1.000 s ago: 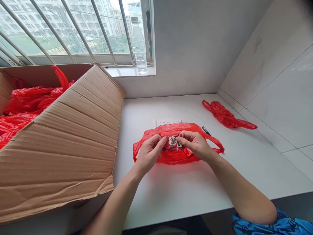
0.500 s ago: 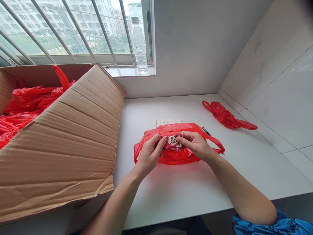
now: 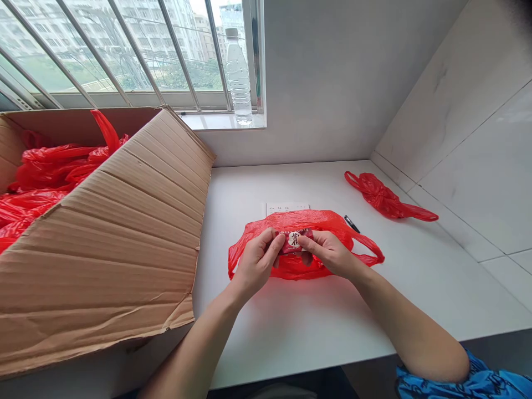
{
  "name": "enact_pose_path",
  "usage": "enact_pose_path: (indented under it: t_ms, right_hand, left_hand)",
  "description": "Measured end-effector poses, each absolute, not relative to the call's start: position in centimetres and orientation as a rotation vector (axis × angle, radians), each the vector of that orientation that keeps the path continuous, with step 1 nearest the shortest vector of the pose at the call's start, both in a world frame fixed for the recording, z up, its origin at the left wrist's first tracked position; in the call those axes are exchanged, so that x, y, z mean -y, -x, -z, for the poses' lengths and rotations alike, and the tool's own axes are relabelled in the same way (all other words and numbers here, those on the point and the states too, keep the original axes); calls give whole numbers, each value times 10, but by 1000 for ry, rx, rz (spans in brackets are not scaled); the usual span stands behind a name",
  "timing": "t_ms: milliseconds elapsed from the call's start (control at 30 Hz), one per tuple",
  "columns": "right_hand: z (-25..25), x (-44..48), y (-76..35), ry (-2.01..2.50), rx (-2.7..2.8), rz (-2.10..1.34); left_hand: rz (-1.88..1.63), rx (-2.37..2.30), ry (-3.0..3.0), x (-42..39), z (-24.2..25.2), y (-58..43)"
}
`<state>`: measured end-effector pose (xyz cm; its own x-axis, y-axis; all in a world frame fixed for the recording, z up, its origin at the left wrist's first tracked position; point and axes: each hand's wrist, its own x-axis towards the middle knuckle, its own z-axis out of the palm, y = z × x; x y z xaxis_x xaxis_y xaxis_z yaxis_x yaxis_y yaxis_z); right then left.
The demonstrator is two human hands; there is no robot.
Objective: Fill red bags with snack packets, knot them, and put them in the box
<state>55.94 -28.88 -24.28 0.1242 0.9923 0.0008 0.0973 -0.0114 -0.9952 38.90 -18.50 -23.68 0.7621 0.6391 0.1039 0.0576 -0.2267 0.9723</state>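
Observation:
Between my two hands is a small dark red candy packet (image 3: 293,241) with white lettering and a large printed character. My left hand (image 3: 261,254) pinches its left end between thumb and fingers. At the other end, my right hand (image 3: 328,250) grips it, the thumb lying over part of the print. Both hands are above an opened red plastic bag (image 3: 303,270) spread on the white table (image 3: 266,343). What lies inside the bag is mostly hidden by my hands and the packet.
Left stands a cardboard box (image 3: 124,233) full of red plastic bags (image 3: 58,166). A knotted red bag (image 3: 382,197) lies at the back right. Behind the opened bag are a white paper (image 3: 286,208) and a black pen (image 3: 351,223). A clear bottle (image 3: 239,83) stands on the windowsill.
My right thumb has shifted left over the packet, covering more of its print. The hands stay over the bag, which has barely moved.

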Motion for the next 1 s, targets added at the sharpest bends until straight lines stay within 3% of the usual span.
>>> enact_pose_path:
  t_ms: [1000]
  right_hand:
    - [241, 292, -556, 1311, 1321, -986]
  left_hand:
    - [-588, -503, -1654, 186, 238, -389]
